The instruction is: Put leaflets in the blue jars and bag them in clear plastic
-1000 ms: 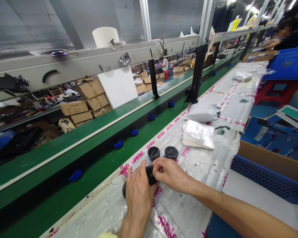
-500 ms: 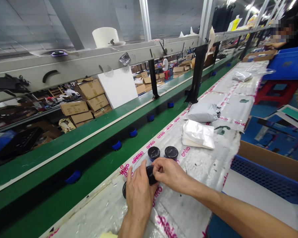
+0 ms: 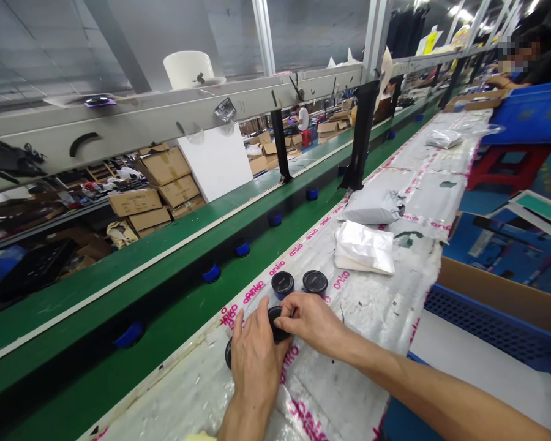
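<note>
My left hand (image 3: 256,358) is wrapped round the side of a round black-topped piece (image 3: 278,329) on the plastic-covered bench. The fingers of my right hand (image 3: 310,321) are bent together over the top of that same piece, touching it; whether they pinch anything small is hidden. Just beyond my hands stand two more round pieces with black tops, one on the left (image 3: 283,283) and one on the right (image 3: 315,282). Another black round piece (image 3: 228,353) shows partly behind my left hand.
A stack of white plastic bags (image 3: 364,247) and a grey bag (image 3: 371,206) lie farther up the bench. Left runs a green conveyor (image 3: 174,331) with several blue round pieces. A blue crate (image 3: 496,331) is at the right. People sit in the background.
My right fingers have shifted slightly over the top of the black piece. My left hand keeps its hold. The camera view has moved a little.
</note>
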`<state>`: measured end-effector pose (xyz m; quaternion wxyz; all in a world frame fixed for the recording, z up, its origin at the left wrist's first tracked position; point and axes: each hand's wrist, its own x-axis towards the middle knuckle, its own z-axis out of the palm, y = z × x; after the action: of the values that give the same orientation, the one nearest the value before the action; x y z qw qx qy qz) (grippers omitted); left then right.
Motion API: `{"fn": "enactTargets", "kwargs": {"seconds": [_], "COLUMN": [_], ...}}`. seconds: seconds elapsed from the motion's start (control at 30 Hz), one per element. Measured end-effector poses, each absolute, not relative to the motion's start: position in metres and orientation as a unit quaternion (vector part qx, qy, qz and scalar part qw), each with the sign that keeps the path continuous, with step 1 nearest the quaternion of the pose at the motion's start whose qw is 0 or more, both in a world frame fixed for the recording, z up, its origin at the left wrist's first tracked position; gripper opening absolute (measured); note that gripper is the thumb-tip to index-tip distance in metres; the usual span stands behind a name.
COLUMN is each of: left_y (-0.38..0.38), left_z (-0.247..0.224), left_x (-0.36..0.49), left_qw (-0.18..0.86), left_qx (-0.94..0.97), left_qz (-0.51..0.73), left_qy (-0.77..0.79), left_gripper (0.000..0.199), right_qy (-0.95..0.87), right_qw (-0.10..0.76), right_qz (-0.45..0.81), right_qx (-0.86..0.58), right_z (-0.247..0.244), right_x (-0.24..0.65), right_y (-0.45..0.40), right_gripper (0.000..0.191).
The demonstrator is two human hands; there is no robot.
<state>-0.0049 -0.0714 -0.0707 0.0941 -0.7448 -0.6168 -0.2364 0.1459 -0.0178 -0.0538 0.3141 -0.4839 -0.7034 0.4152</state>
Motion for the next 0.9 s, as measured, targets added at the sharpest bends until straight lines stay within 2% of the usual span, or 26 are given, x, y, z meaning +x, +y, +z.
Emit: {"fn": "enactTargets", "kwargs": {"seconds": [0.23, 0.4, 0.5, 0.63, 0.7, 0.83, 0.9], "left_y": [-0.071, -0.071, -0.068, -0.066, -0.073, -0.12, -0.157], "left_z": [-0.071, -0.069, -0.065, -0.053, -0.044, -0.026, -0.022], "left_x": [-0.006, -0.007, -0.004, -0.005, -0.014, -0.059, -0.085], "left_qw": [0.095, 0.084, 0.061, 0.014, 0.009, 0.046, 0.049], "left_qx": [-0.74, -0.738, -0.729, -0.713, -0.711, -0.664, -0.612], "left_qz": [-0.218, -0.218, -0.199, -0.161, -0.173, -0.219, -0.22], "left_qy": [-0.629, -0.633, -0.652, -0.683, -0.681, -0.713, -0.758], "left_gripper": [0.069, 0.068, 0.068, 0.086, 0.089, 0.049, 0.042], "right_qy": [-0.632, -0.656, -0.652, -0.643, -0.644, -0.647, -0.649], "right_qw": [0.37, 0.359, 0.38, 0.424, 0.432, 0.425, 0.414], "right_qz": [0.493, 0.466, 0.46, 0.42, 0.4, 0.418, 0.444], "right_qx": [-0.47, -0.473, -0.468, -0.48, -0.489, -0.476, -0.458], "right_z": [-0.074, -0.073, -0.073, -0.073, -0.071, -0.069, -0.069], "right_x": [0.147, 0.144, 0.141, 0.147, 0.154, 0.169, 0.169], "right_y": [-0.015, -0.017, -0.017, -0.021, -0.027, -0.044, -0.057], "right_gripper": [0.008, 0.02, 0.01, 0.019, 0.022, 0.025, 0.025]}}
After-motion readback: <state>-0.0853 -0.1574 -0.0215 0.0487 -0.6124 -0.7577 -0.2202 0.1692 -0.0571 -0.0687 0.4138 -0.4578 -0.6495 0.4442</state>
